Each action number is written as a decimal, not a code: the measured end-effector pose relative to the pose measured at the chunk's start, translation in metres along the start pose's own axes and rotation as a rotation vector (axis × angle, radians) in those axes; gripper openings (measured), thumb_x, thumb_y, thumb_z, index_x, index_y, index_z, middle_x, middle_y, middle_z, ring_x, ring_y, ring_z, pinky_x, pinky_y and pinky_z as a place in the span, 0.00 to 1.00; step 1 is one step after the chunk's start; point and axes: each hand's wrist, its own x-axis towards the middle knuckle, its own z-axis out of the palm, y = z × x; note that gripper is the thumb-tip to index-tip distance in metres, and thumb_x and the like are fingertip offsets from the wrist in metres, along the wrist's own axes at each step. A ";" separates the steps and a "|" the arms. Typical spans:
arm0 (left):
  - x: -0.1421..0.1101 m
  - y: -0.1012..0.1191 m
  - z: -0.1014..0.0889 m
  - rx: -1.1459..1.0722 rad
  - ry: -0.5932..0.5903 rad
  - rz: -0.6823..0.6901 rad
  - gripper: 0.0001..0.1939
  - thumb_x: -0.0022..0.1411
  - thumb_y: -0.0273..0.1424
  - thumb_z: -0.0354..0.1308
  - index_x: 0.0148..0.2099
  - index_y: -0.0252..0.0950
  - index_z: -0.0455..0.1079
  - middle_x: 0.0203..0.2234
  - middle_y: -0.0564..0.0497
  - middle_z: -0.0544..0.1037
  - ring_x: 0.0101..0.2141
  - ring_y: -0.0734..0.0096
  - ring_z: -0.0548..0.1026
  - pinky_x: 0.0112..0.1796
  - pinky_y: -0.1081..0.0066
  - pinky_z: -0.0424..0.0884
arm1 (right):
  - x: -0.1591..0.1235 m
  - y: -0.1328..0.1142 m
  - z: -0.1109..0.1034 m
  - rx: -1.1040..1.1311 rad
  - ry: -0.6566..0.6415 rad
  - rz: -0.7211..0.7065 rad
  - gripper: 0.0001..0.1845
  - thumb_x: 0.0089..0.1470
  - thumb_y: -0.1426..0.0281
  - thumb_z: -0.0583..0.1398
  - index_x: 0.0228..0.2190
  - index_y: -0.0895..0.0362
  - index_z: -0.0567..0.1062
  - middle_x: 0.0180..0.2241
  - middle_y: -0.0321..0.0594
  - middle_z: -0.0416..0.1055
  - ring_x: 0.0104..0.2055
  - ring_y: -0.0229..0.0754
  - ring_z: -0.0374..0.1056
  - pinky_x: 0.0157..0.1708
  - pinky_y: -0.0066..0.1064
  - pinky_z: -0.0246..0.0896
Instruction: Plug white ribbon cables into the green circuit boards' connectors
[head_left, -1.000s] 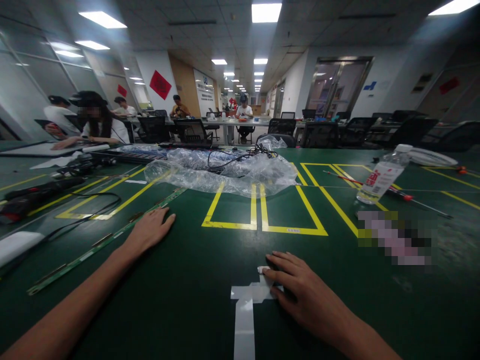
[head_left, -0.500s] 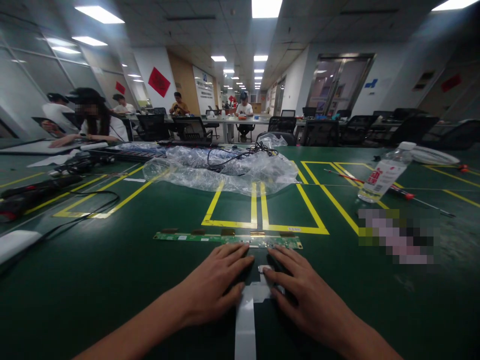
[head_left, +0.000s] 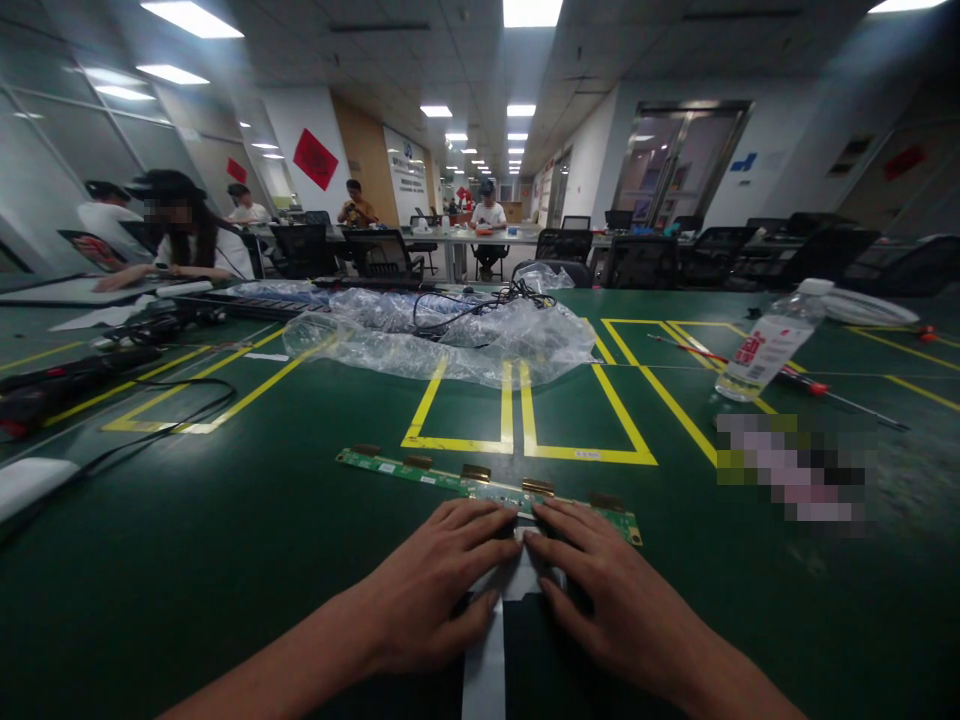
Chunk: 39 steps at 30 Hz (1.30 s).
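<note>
A long, narrow green circuit board [head_left: 442, 478] lies slanted on the green table, its right end nearer to me. Copper-coloured tabs stick up along its far edge. From the board's near side a white flat ribbon cable [head_left: 484, 660] runs toward me. My left hand [head_left: 442, 570] rests palm down to the left of the cable, fingers stretched out, tips at the board's near edge. Opposite it, my right hand [head_left: 592, 575] lies with fingers spread over the cable's joint and the board's edge. The hands nearly meet and partly hide the connector.
Crumpled clear plastic wrap [head_left: 450, 340] with black cables lies beyond the board. At right stand a tilted-looking clear bottle [head_left: 776, 340] and a long screwdriver [head_left: 817, 388]. Black equipment [head_left: 82, 380] and a cord lie at left. A co-worker [head_left: 184, 230] sits at the far left.
The board has turned from nearly level to slanted; its right end has come nearer to me and its left end has moved right. My left hand has shifted slightly right, closer to my right.
</note>
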 end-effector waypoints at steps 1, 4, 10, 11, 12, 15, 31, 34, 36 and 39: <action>0.000 -0.001 0.001 0.009 0.010 -0.002 0.27 0.65 0.30 0.54 0.66 0.43 0.62 0.66 0.49 0.63 0.65 0.56 0.58 0.63 0.52 0.57 | 0.000 0.000 0.000 -0.004 -0.006 0.001 0.28 0.60 0.68 0.57 0.61 0.48 0.67 0.65 0.41 0.61 0.68 0.51 0.53 0.66 0.53 0.49; -0.001 -0.005 0.002 0.016 0.021 -0.005 0.30 0.64 0.30 0.55 0.68 0.46 0.60 0.66 0.48 0.61 0.65 0.54 0.58 0.62 0.49 0.57 | 0.000 0.001 -0.001 -0.016 -0.022 0.001 0.28 0.60 0.67 0.57 0.62 0.46 0.67 0.65 0.40 0.61 0.67 0.50 0.53 0.66 0.52 0.48; -0.002 -0.013 0.001 0.050 -0.041 0.008 0.32 0.64 0.31 0.55 0.70 0.45 0.57 0.68 0.47 0.59 0.67 0.53 0.55 0.63 0.48 0.56 | -0.001 0.005 -0.004 0.004 -0.043 -0.012 0.28 0.62 0.66 0.57 0.63 0.43 0.65 0.66 0.38 0.59 0.68 0.49 0.52 0.66 0.52 0.47; -0.002 -0.012 -0.001 0.053 -0.050 0.014 0.32 0.65 0.31 0.55 0.69 0.45 0.57 0.67 0.47 0.59 0.66 0.53 0.56 0.62 0.49 0.57 | -0.002 0.006 -0.005 0.009 -0.046 -0.020 0.28 0.62 0.66 0.57 0.62 0.43 0.65 0.66 0.38 0.59 0.68 0.49 0.52 0.66 0.52 0.47; -0.002 -0.010 -0.003 0.056 -0.057 0.016 0.31 0.65 0.31 0.55 0.69 0.44 0.58 0.67 0.46 0.60 0.66 0.54 0.57 0.62 0.50 0.59 | -0.002 0.007 -0.007 0.014 -0.050 -0.029 0.28 0.62 0.67 0.57 0.62 0.43 0.65 0.66 0.37 0.60 0.68 0.49 0.52 0.66 0.51 0.48; -0.001 -0.002 -0.008 0.077 -0.082 0.013 0.30 0.65 0.32 0.55 0.68 0.42 0.59 0.66 0.45 0.63 0.64 0.53 0.61 0.60 0.51 0.62 | -0.002 0.008 -0.010 0.030 -0.058 -0.052 0.27 0.62 0.67 0.56 0.62 0.44 0.66 0.65 0.37 0.60 0.68 0.48 0.52 0.66 0.51 0.48; -0.002 -0.020 0.001 0.098 0.016 0.071 0.30 0.62 0.31 0.55 0.67 0.40 0.61 0.64 0.47 0.65 0.61 0.51 0.64 0.58 0.48 0.62 | 0.000 0.012 -0.014 0.082 -0.030 -0.056 0.22 0.61 0.71 0.56 0.56 0.47 0.74 0.62 0.41 0.65 0.65 0.50 0.59 0.63 0.50 0.55; -0.003 -0.023 0.003 0.111 0.011 0.067 0.30 0.62 0.31 0.55 0.67 0.38 0.61 0.65 0.46 0.64 0.62 0.52 0.63 0.59 0.49 0.62 | 0.000 0.013 -0.014 0.073 -0.048 -0.044 0.23 0.61 0.69 0.57 0.58 0.46 0.72 0.64 0.41 0.62 0.66 0.52 0.57 0.64 0.53 0.53; -0.004 -0.023 0.004 0.118 0.001 0.063 0.30 0.63 0.31 0.55 0.67 0.38 0.61 0.65 0.45 0.64 0.63 0.53 0.62 0.60 0.50 0.61 | 0.000 0.014 -0.013 0.073 -0.046 -0.038 0.24 0.61 0.69 0.57 0.58 0.45 0.72 0.64 0.41 0.62 0.66 0.52 0.56 0.64 0.54 0.52; -0.004 -0.022 0.003 0.120 -0.009 0.050 0.30 0.63 0.31 0.55 0.67 0.38 0.61 0.65 0.46 0.64 0.63 0.55 0.62 0.61 0.51 0.61 | 0.000 0.014 -0.012 0.075 -0.039 -0.047 0.24 0.61 0.70 0.57 0.58 0.44 0.71 0.64 0.40 0.62 0.66 0.52 0.56 0.64 0.54 0.53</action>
